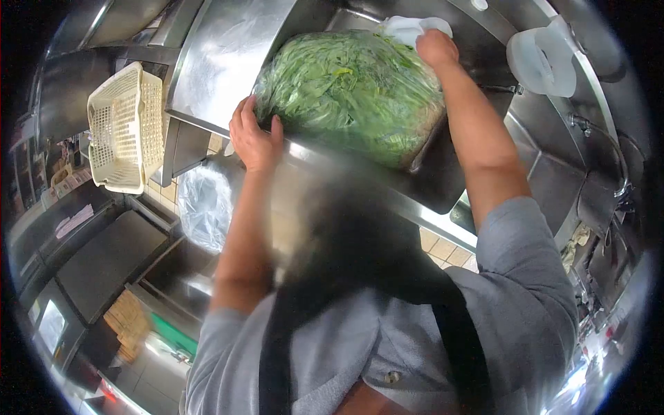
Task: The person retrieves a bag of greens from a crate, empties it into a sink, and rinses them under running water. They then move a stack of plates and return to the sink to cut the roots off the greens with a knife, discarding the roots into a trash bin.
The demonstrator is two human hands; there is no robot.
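A large mass of leafy greens [346, 97] fills much of the metal sink [443, 180]. It has a glossy, see-through look, like clear plastic around it. My right hand [437, 48] is closed on a translucent white plastic piece [401, 29] at the far side of the greens; its full shape is hidden. My left hand [257, 137] rests at the sink's near left rim, fingers apart, fingertips at the edge of the greens. It holds nothing that I can see.
A metal drainboard [228, 62] adjoins the sink on the left, with a cream perforated basket [126, 128] beyond it. Below hangs a clear plastic liner [205, 207]. A cut white plastic jug [543, 61] and a faucet [581, 124] are at the right.
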